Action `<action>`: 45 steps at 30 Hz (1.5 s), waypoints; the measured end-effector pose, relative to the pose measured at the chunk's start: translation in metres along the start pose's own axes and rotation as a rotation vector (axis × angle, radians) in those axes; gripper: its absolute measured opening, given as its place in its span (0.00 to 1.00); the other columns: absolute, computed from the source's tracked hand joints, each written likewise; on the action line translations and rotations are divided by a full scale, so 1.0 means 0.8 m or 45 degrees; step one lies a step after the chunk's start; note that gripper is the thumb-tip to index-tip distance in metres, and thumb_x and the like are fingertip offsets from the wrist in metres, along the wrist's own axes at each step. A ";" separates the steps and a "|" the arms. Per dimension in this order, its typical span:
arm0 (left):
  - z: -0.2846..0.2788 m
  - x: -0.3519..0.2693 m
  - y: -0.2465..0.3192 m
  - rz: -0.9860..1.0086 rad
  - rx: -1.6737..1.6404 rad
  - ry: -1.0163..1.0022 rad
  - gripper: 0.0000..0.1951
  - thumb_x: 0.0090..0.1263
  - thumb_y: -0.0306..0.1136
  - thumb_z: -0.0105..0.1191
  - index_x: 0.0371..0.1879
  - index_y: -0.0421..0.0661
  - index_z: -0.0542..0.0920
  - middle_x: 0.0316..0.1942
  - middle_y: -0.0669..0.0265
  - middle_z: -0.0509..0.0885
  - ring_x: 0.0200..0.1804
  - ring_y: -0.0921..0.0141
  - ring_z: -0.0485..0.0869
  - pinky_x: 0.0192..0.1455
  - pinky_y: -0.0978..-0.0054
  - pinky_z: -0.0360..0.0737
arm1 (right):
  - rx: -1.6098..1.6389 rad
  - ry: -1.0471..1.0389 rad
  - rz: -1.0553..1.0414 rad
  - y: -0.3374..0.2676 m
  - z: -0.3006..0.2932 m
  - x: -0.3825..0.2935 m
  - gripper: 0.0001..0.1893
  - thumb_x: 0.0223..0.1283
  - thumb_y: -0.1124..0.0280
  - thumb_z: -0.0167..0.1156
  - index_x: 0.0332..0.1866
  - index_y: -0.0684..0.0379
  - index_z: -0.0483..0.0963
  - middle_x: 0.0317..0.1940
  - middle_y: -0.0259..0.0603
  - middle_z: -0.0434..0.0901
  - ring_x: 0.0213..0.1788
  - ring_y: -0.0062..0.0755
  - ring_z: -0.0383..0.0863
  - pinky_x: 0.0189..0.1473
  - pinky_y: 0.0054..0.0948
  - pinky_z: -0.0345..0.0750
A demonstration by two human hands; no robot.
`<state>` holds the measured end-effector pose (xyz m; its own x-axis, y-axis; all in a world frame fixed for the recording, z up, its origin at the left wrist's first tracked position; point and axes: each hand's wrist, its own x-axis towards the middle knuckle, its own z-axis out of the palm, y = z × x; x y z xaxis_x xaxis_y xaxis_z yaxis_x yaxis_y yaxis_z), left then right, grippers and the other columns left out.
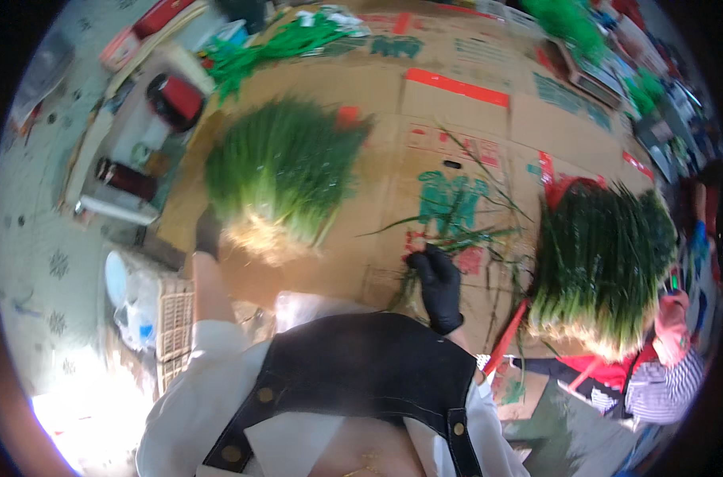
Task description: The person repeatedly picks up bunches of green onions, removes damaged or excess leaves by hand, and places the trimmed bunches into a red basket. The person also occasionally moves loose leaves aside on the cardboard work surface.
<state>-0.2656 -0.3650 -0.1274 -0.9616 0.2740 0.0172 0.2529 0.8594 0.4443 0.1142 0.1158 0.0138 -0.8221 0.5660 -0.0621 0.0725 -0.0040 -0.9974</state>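
Observation:
A large bunch of thin green onions lies on the cardboard-covered table, roots towards me. My left hand, in a black glove, is at the left side of its root end. The fingers there are blurred and partly hidden, so their grip is unclear. My right hand, also black-gloved, has its fingers closed on some loose green stalks at the middle of the table. More stray stalks are scattered beyond and to the right of it.
On the right rests a second big bunch of green onions, a red band near its tops. Green ties lie at the far left. A foam box holds a dark flask. A wicker basket stands at left; another person is at right.

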 end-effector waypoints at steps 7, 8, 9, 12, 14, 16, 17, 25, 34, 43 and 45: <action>0.001 0.025 -0.057 -0.291 -0.622 -0.142 0.20 0.69 0.31 0.49 0.59 0.41 0.75 0.45 0.59 0.77 0.44 0.66 0.74 0.44 0.71 0.71 | -0.147 0.082 -0.093 0.006 -0.003 0.001 0.14 0.63 0.68 0.61 0.48 0.67 0.79 0.39 0.52 0.84 0.42 0.41 0.86 0.44 0.33 0.79; -0.005 0.027 -0.050 -0.402 -0.665 -0.114 0.20 0.71 0.32 0.50 0.61 0.41 0.74 0.43 0.62 0.76 0.41 0.69 0.72 0.40 0.73 0.69 | -0.106 0.083 -0.147 0.006 -0.008 0.002 0.14 0.63 0.67 0.61 0.49 0.66 0.79 0.39 0.53 0.84 0.42 0.44 0.85 0.44 0.34 0.79; -0.011 0.035 -0.039 -0.333 -0.138 -0.094 0.23 0.70 0.27 0.49 0.65 0.41 0.70 0.63 0.55 0.74 0.61 0.63 0.75 0.58 0.72 0.73 | -0.245 0.144 -0.129 0.005 -0.017 0.003 0.15 0.63 0.67 0.61 0.49 0.67 0.78 0.40 0.54 0.84 0.42 0.45 0.85 0.44 0.34 0.79; -0.022 0.040 -0.003 -0.039 -0.143 0.385 0.26 0.68 0.26 0.52 0.67 0.40 0.68 0.69 0.56 0.69 0.69 0.64 0.69 0.66 0.71 0.67 | -0.428 0.262 -0.106 0.003 -0.050 0.007 0.17 0.63 0.64 0.62 0.50 0.66 0.78 0.43 0.54 0.83 0.44 0.44 0.85 0.45 0.35 0.79; -0.021 0.058 0.022 0.122 -0.169 0.396 0.26 0.68 0.29 0.53 0.66 0.38 0.69 0.66 0.56 0.72 0.65 0.64 0.72 0.65 0.69 0.69 | -0.324 0.368 -0.024 0.004 -0.072 0.008 0.18 0.63 0.63 0.62 0.51 0.66 0.78 0.44 0.54 0.83 0.45 0.44 0.85 0.46 0.34 0.79; -0.017 0.077 0.042 0.130 -0.286 0.274 0.24 0.70 0.33 0.53 0.64 0.37 0.71 0.63 0.56 0.75 0.63 0.64 0.74 0.63 0.69 0.70 | -0.216 0.435 0.016 0.006 -0.091 0.005 0.18 0.63 0.62 0.61 0.52 0.65 0.78 0.45 0.55 0.83 0.47 0.45 0.84 0.48 0.33 0.78; -0.009 0.082 0.052 0.006 -0.483 0.234 0.24 0.71 0.34 0.53 0.64 0.37 0.71 0.61 0.57 0.77 0.60 0.64 0.75 0.61 0.69 0.71 | -0.223 0.457 0.041 0.008 -0.097 0.003 0.18 0.63 0.62 0.61 0.52 0.65 0.78 0.45 0.55 0.83 0.48 0.45 0.84 0.48 0.33 0.78; -0.012 0.050 0.165 0.152 -0.871 0.429 0.22 0.71 0.31 0.53 0.62 0.37 0.73 0.58 0.57 0.79 0.57 0.64 0.76 0.60 0.70 0.71 | -0.482 0.605 -0.018 0.035 -0.127 -0.011 0.20 0.63 0.62 0.61 0.53 0.66 0.77 0.47 0.56 0.82 0.50 0.45 0.84 0.50 0.35 0.78; -0.069 0.002 0.276 0.357 -0.452 0.687 0.17 0.71 0.27 0.50 0.58 0.37 0.76 0.57 0.56 0.81 0.58 0.65 0.77 0.62 0.69 0.71 | -0.368 0.891 0.010 0.053 -0.192 -0.035 0.18 0.63 0.70 0.62 0.54 0.69 0.75 0.45 0.48 0.83 0.47 0.33 0.83 0.51 0.31 0.77; -0.087 -0.020 0.217 0.003 -0.808 0.560 0.19 0.74 0.32 0.46 0.61 0.39 0.75 0.58 0.59 0.80 0.56 0.70 0.77 0.61 0.75 0.71 | -0.564 0.962 0.080 0.052 -0.208 -0.038 0.17 0.64 0.69 0.61 0.53 0.68 0.76 0.45 0.45 0.83 0.46 0.30 0.82 0.50 0.28 0.76; -0.078 -0.004 0.165 -0.030 -0.658 0.572 0.19 0.75 0.33 0.46 0.61 0.38 0.74 0.59 0.59 0.79 0.59 0.68 0.77 0.64 0.73 0.68 | -0.470 0.997 -0.015 0.041 -0.213 -0.034 0.17 0.63 0.70 0.64 0.54 0.67 0.76 0.43 0.38 0.84 0.43 0.25 0.81 0.48 0.25 0.76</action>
<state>-0.2358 -0.2793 -0.0126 -0.9456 -0.0438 0.3225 0.2550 0.5160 0.8177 0.2354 0.2405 -0.0111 -0.2078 0.9698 0.1276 0.3564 0.1966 -0.9134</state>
